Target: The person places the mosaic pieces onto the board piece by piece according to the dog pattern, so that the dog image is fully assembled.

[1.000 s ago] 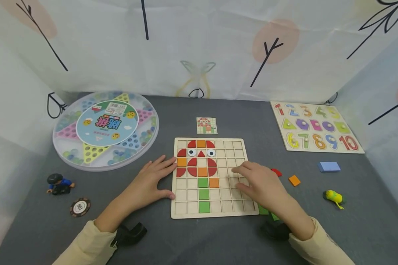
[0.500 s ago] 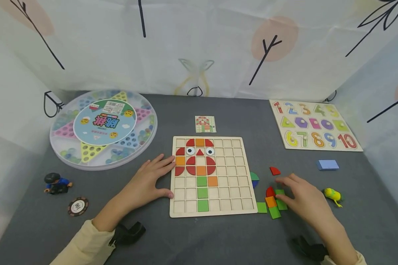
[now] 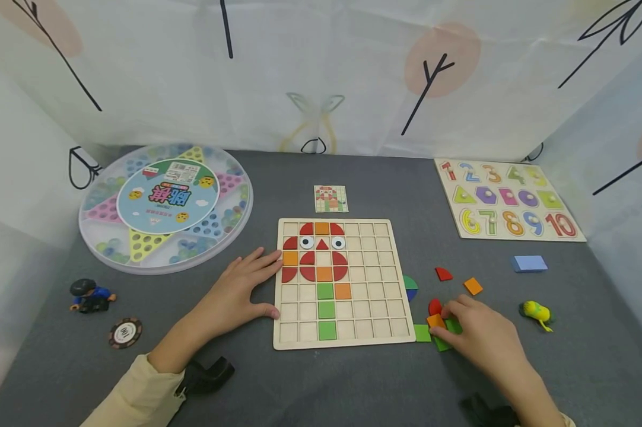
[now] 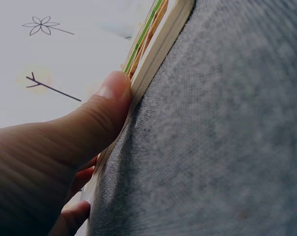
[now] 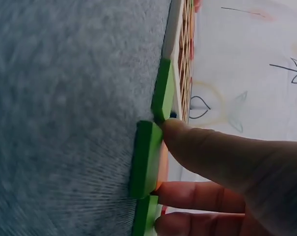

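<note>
A square wooden grid board point(image 3: 374, 308) lies on the table, with red, orange and green pieces and two eye pieces in its left half. Along its left edge rests my left hand point(image 3: 238, 290), fingers spread and thumb apart; in the left wrist view the thumb point(image 4: 114, 93) touches the board's side. My right hand point(image 3: 483, 332) is at a small pile beyond the board's right edge. Its thumb and fingers close around an orange square piece point(image 3: 435, 321), also visible between them in the right wrist view. Green square pieces point(image 5: 147, 160) and a red piece point(image 3: 435, 306) surround it.
A small pattern card point(image 3: 331, 198) is behind the board. Loose red point(image 3: 444, 274) and orange point(image 3: 473, 286) pieces lie right of it. Around them are a number puzzle point(image 3: 513, 201), blue block point(image 3: 530, 264), yellow-green toy point(image 3: 537, 314), round game board point(image 3: 166, 255), toy figure point(image 3: 92, 295) and chip point(image 3: 125, 333).
My right hand has moved from above the board to the right, passed the loose pieces and come back to the pile, gripping the orange square. The left hand stays at the board's edge.
</note>
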`<state>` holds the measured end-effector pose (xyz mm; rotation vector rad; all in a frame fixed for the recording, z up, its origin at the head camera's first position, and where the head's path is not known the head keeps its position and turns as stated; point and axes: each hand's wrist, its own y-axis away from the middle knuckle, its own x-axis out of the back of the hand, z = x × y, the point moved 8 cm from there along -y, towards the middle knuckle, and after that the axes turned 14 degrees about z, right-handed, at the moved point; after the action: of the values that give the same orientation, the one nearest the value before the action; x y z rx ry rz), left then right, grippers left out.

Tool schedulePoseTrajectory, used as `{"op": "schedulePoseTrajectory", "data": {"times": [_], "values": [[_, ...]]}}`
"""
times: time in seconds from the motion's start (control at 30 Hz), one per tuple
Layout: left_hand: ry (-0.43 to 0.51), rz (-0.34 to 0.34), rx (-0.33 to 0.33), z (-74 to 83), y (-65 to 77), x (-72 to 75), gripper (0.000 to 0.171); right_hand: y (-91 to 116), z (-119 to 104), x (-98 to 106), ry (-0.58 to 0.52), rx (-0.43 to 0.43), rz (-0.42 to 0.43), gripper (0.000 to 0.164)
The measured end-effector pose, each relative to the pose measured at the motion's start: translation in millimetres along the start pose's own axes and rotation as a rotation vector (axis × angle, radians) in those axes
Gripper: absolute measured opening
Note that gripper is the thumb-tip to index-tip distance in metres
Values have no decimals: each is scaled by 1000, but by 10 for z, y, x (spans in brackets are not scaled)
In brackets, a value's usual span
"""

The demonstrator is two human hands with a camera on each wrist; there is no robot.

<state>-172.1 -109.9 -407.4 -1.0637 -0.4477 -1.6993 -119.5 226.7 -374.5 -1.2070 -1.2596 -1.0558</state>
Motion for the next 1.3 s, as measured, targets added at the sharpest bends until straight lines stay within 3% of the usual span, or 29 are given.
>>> {"op": "schedulePoseTrajectory", "data": {"times": [0.17, 0.33, 0.53, 0.63, 0.73, 0.9, 1.3], "values": [[-1, 5, -4, -4, 0, 1, 90, 12, -29, -29, 5, -8, -17, 25], [2, 3, -14, 4, 2, -14, 90, -1, -140, 70, -20, 35, 69, 21], [6, 9, -4, -11, 10, -13, 90, -143, -713, 237, -111, 308, 246, 19], [9, 5, 0, -17, 18, -24, 90, -208, -1055, 215, -128, 441, 278, 20], [12, 3, -1, -14, 21, -35, 90, -254, -1313, 151, -120, 514, 265, 18], [6, 11, -16, 3, 9, -30, 90, -307, -1501, 37, -56, 535, 222, 15], [2, 3, -6, -2, 3, -2, 90, -320, -1565, 25, -37, 546, 188, 14]]}}
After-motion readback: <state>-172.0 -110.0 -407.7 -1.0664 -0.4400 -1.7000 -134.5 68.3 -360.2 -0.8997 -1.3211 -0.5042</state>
